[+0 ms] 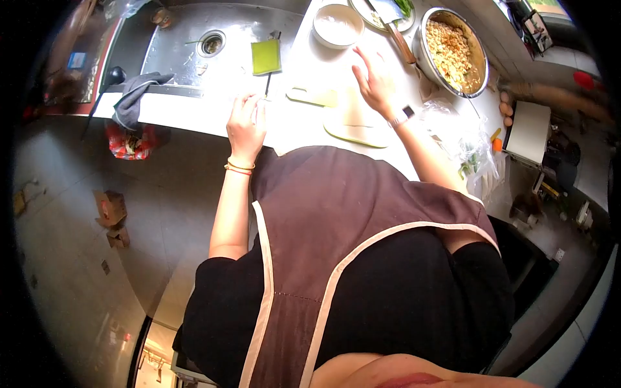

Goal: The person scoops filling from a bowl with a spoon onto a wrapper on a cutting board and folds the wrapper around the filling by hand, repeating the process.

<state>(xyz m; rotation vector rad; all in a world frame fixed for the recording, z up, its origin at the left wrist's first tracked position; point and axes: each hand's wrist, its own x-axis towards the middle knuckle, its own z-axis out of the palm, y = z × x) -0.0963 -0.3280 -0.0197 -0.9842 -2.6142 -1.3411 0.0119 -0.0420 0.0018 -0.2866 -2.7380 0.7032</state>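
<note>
My left hand [246, 127] is at the counter's front edge beside the sink. Its fingers are pinched at the lower end of a thin dark stick, which runs up to a flat green square [266, 57] over the sink's right side. Fingers spread and holding nothing, my right hand [375, 83] hovers above a pale cutting board with a green edge [357, 133]. Just beyond its fingertips stands a white bowl [338, 26]. To its right, a large metal bowl [453, 55] holds a chopped, crumbly mixture.
A knife [399, 43] lies on a plate with greens at the back. Clear plastic bags [462, 139] and several eggs [506, 108] are at the right. Left are the steel sink [181, 58], a grey cloth [137, 97] over its edge, and a red bag [132, 142] below.
</note>
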